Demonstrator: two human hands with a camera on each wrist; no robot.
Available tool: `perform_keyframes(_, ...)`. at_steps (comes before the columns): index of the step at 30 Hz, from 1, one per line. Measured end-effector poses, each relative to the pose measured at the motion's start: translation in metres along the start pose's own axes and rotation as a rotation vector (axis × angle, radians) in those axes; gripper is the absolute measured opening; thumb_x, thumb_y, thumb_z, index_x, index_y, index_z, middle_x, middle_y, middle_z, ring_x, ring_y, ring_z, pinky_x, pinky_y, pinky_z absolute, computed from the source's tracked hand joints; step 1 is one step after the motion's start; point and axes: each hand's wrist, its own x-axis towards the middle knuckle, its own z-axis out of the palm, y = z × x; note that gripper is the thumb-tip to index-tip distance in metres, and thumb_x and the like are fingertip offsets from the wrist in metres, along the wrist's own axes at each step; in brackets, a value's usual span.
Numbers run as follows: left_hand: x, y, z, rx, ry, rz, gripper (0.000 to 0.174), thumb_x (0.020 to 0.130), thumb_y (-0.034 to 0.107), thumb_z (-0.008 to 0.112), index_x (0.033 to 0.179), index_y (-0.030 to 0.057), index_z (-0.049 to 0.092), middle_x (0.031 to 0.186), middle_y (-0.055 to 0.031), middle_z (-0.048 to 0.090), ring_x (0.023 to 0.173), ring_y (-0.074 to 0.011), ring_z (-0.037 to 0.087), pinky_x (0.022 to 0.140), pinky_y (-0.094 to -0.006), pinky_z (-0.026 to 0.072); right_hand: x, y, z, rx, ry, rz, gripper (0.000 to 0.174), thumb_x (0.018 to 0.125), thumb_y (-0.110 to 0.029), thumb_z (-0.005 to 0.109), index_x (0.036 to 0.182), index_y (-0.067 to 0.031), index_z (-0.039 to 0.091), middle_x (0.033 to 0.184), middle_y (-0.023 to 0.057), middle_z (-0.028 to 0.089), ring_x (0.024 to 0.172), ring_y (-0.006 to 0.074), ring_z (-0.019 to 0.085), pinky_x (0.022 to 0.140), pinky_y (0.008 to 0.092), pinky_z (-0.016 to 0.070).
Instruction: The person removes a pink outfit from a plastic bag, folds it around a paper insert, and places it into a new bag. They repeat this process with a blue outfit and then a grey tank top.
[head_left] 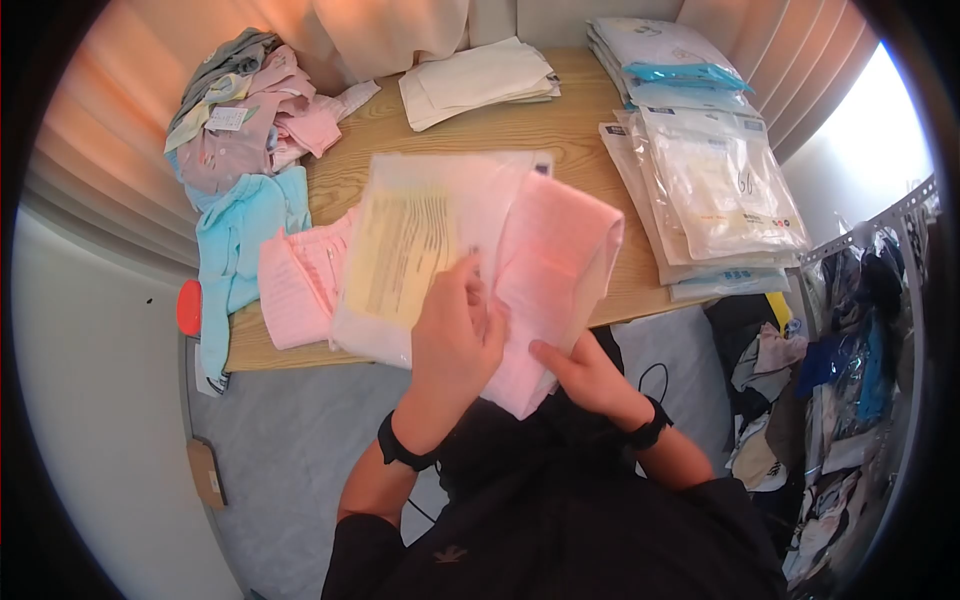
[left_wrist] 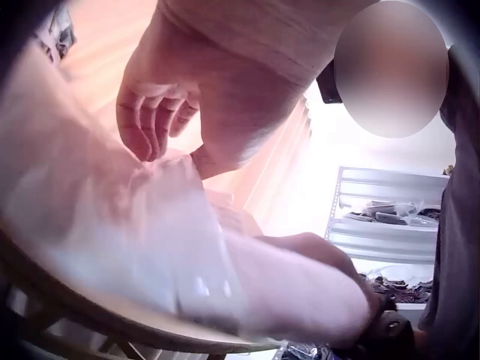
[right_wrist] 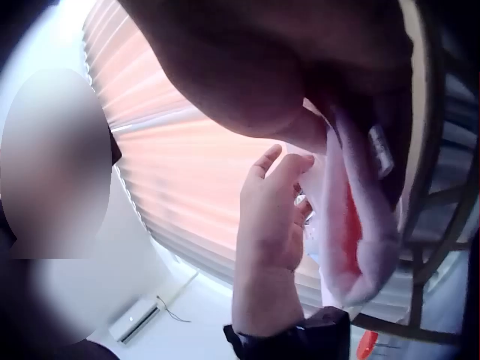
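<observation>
A pink folded garment (head_left: 550,240) is held over the table's front edge by my right hand (head_left: 595,378), thumb on top and fingers hidden beneath. My left hand (head_left: 450,325) pinches the edge of a clear plastic bag (head_left: 490,175) with a yellow printed panel; the bag lies beside and partly under the garment. In the left wrist view, the left hand's thumb and fingertips (left_wrist: 150,150) meet at the thin film. The right wrist view shows the garment (right_wrist: 367,259) as a folded loop hanging below the right hand.
Another pink garment (head_left: 300,285) lies left of the bag, near a turquoise garment (head_left: 250,230) and a heap of clothes (head_left: 235,125). Flat pale bags (head_left: 480,80) lie at the back of the wooden table (head_left: 370,135). Packed clothes (head_left: 710,180) are stacked right, above a rack (head_left: 850,380).
</observation>
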Motion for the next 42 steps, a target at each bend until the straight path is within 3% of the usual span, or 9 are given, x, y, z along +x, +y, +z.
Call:
perform_keyframes(2,0.008,0.006,-0.002,0.003,0.067,-0.014,0.041,0.083,-0.004,0.065,0.123,0.001,0.061,0.097,-0.0128,0.057,0.075,-0.0264,0.062,0.065,-0.0357,0.0518,-0.004,0.001,-0.005,-0.26,-0.118,0.009,0.047,0.096,-0.009,0.059,0.139,0.0043,0.044,0.124,0.0145,0.063,0.11,0.0207,0.061,0.097,0.0357,0.0476)
perform_keyframes(5,0.019,-0.001,-0.005,0.073,0.058,0.023,0.039,0.087,-0.004,0.06,0.125,-0.0009,0.06,0.099,-0.0114,0.056,0.076,-0.0214,0.061,0.064,-0.0314,0.0518,-0.013,-0.005,0.014,-0.397,0.132,-0.127,0.061,0.093,-0.01,0.063,0.144,0.0032,0.033,0.129,0.0187,0.057,0.119,0.0223,0.055,0.101,0.0364,0.0447)
perform_keyframes(12,0.022,-0.001,-0.001,0.073,0.102,0.142,0.035,0.091,-0.004,0.055,0.125,-0.0025,0.062,0.099,-0.0111,0.054,0.078,-0.0199,0.057,0.065,-0.0293,0.052,0.008,0.014,0.007,0.219,0.447,-0.121,0.078,0.093,-0.008,0.066,0.15,0.0021,0.014,0.141,0.0194,0.042,0.126,0.022,0.049,0.101,0.0361,0.0466)
perform_keyframes(15,0.021,0.0,-0.001,0.05,0.105,0.159,0.036,0.091,-0.003,0.056,0.126,-0.0019,0.062,0.1,-0.0115,0.055,0.079,-0.0197,0.058,0.066,-0.0294,0.0512,0.01,0.007,0.006,0.323,0.48,-0.11,0.066,0.094,-0.01,0.065,0.146,0.0017,0.027,0.136,0.0161,0.05,0.119,0.02,0.055,0.095,0.0326,0.0495)
perform_keyframes(22,0.012,0.005,0.008,0.107,-0.042,0.228,0.038,0.091,-0.001,0.059,0.129,-0.0007,0.061,0.102,-0.0127,0.056,0.08,-0.0248,0.061,0.068,-0.0319,0.0515,-0.007,0.002,0.005,-0.185,0.251,-0.058,0.039,0.097,-0.014,0.061,0.129,0.0056,0.048,0.096,0.0183,0.07,0.087,0.0178,0.068,0.077,0.0332,0.0526)
perform_keyframes(30,0.0,0.039,0.015,0.051,-0.231,0.511,0.046,0.085,0.002,0.067,0.13,0.0007,0.06,0.109,-0.0126,0.061,0.09,-0.0295,0.063,0.077,-0.0364,0.0534,0.022,0.014,0.001,-0.284,0.268,-0.387,0.024,0.095,-0.01,0.057,0.117,0.0003,0.056,0.102,0.0101,0.064,0.094,0.0181,0.063,0.078,0.0321,0.0518)
perform_keyframes(36,0.022,0.027,-0.009,0.007,-0.04,0.359,0.035,0.084,0.004,0.069,0.119,0.0012,0.063,0.115,-0.0153,0.064,0.102,-0.0331,0.063,0.088,-0.0401,0.0519,0.127,0.017,-0.052,0.085,0.225,-0.349,0.032,0.095,-0.007,0.055,0.126,-0.0002,0.051,0.118,0.01,0.06,0.107,0.0205,0.059,0.089,0.0321,0.0501)
perform_keyframes(38,0.026,0.007,-0.028,0.097,0.062,0.261,0.032,0.085,0.004,0.068,0.117,0.0007,0.062,0.115,-0.0148,0.064,0.105,-0.0314,0.062,0.092,-0.0396,0.0498,0.135,-0.019,-0.044,0.465,0.258,-0.109,0.037,0.095,-0.003,0.055,0.131,0.0003,0.046,0.126,0.0106,0.056,0.116,0.0214,0.057,0.095,0.0322,0.0487)
perform_keyframes(42,0.011,-0.078,-0.095,0.291,0.357,-0.145,0.035,0.09,0.011,0.066,0.122,-0.0011,0.058,0.124,-0.0151,0.061,0.114,-0.0284,0.059,0.097,-0.0393,0.0458,0.094,0.011,-0.027,0.35,0.349,-0.082,0.051,0.094,0.002,0.055,0.142,-0.0016,0.036,0.139,0.0125,0.047,0.131,0.0223,0.048,0.107,0.0357,0.0415)
